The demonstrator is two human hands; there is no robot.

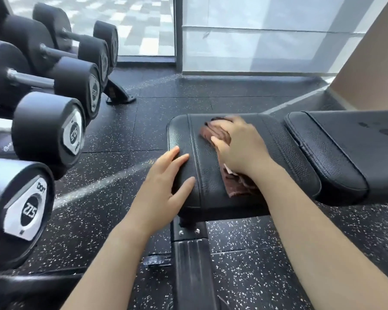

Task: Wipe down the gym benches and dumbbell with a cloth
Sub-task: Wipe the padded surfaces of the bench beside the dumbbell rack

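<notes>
the brown cloth [216,132] lies on the seat of the bench [289,153], pressed down under your flat, open right hand [240,144], and your left hand [166,182] rests open on the seat's left edge. you are wiping this seat, i think. next, sweep toward the back pad [345,139], then go to the dumbbells [47,128] lying on their rack [119,92].

I have the bench's black, grained seat pad [285,153] at the centre of my view, lying flat, with stitched seams running away from me. Its matching back pad [336,153] sits just beside it at 3 o'clock, a narrow gap between them. A crumpled brown cloth [240,186] lies on the seat pad, pressed under my right hand [240,144]. From 8 to 11 o'clock, black round-headed dumbbells [47,128] sit side by side, with steel handles and silver numbered end plates facing me.
</notes>
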